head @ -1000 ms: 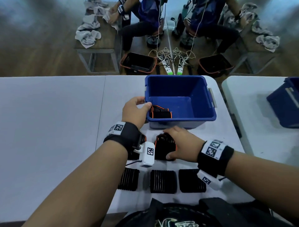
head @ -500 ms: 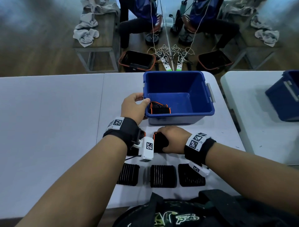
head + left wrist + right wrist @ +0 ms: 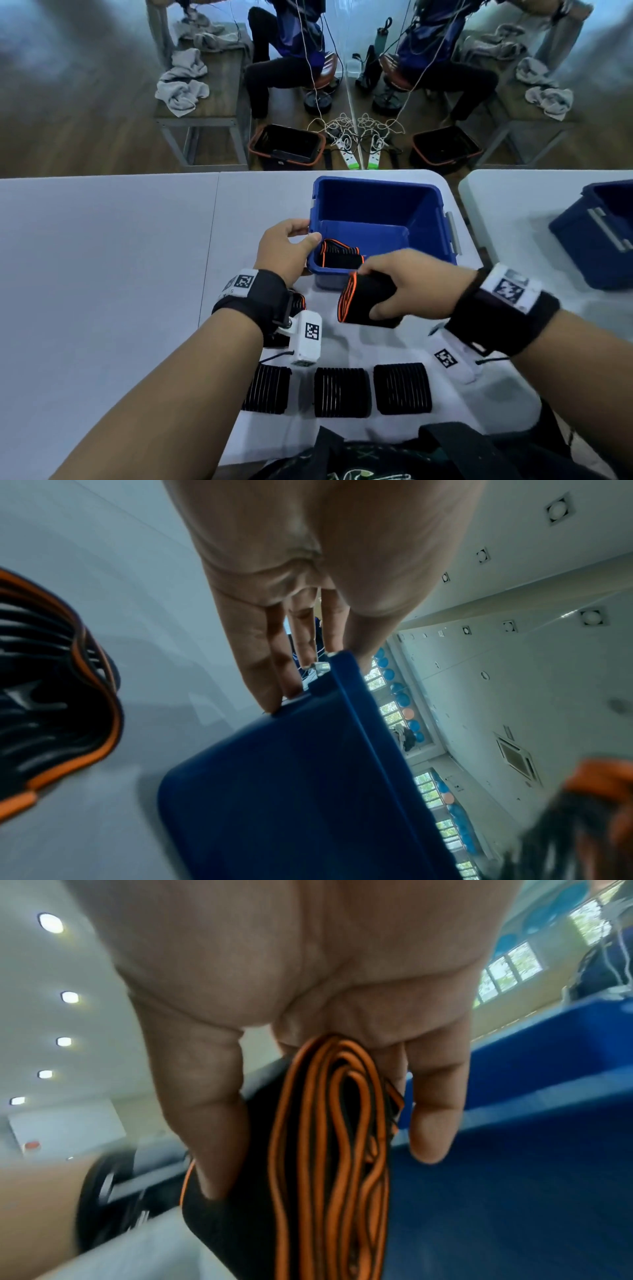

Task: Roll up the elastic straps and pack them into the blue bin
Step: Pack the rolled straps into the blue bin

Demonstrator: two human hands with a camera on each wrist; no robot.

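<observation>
now right hand (image 3: 416,282) grips rolled strap (image 3: 364,301) beside blue bin (image 3: 442,205).

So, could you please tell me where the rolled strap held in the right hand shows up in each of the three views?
Head: the rolled strap sits centre frame, gripped by the right hand, just before the blue bin.
Left wrist: a blurred orange-and-black shape at lower right, probably that strap.
Right wrist: centre and bottom, its orange-edged end facing the camera.
Shared landmark: the blue bin, in all three.
</observation>
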